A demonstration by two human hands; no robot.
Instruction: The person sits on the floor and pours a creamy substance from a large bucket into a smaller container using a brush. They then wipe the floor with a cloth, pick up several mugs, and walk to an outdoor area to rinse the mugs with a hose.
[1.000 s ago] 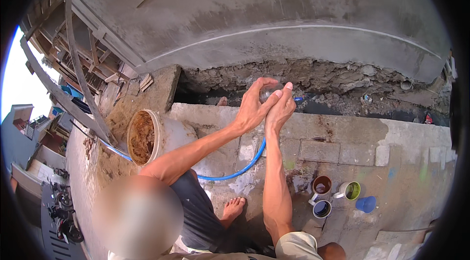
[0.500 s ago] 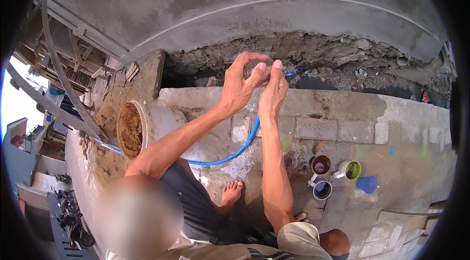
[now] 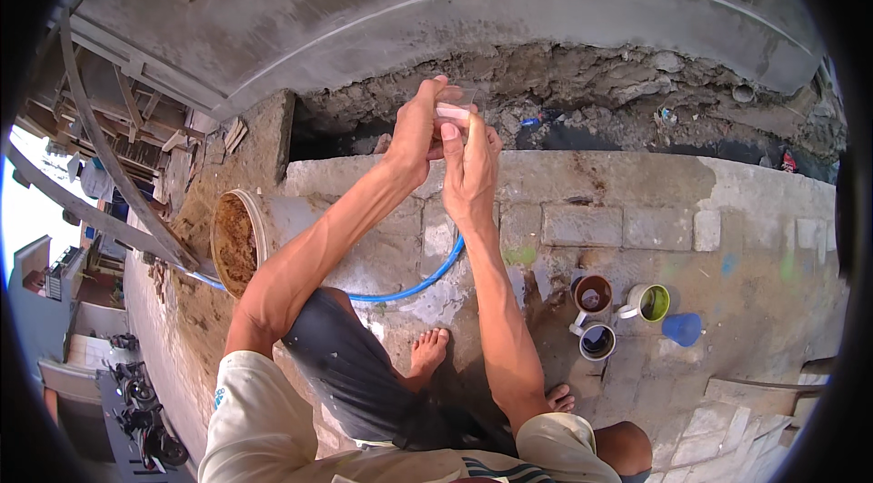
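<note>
Paving (image 3: 584, 226) ran alongside an open drain (image 3: 582, 139) at the foot of a grey plastered wall (image 3: 509, 10), where the left hand (image 3: 414, 130) and the right hand (image 3: 471, 178) of a person in dark shorts (image 3: 350, 378) met around a see-through container (image 3: 473, 101), held up over the drain. The left hand's fingers were clamped on the container, one across its far side, with a fingertip showing through the clear wall. The right hand's fingers were curled close against its near end, thumb upright; whether they gripped it could not be told. A bare foot (image 3: 427, 356) stood flat on the ground between the forearms. Beyond the left forearm sat a whitish bucket (image 3: 293, 217), its inside stained brown, and a blue hose (image 3: 391, 297) curved from there across the paving toward the right wrist. To the right, a brown-lined mug (image 3: 592, 295), a green-lined mug (image 3: 647, 303), a dark-lined mug (image 3: 596, 342) and a blue cup (image 3: 682, 329) were grouped near one another, well apart from both hands. Small scraps, one blue (image 3: 530, 122) and one red (image 3: 788, 160), lay in the drain. Motorcycles (image 3: 145, 410) were parked at far left.
</note>
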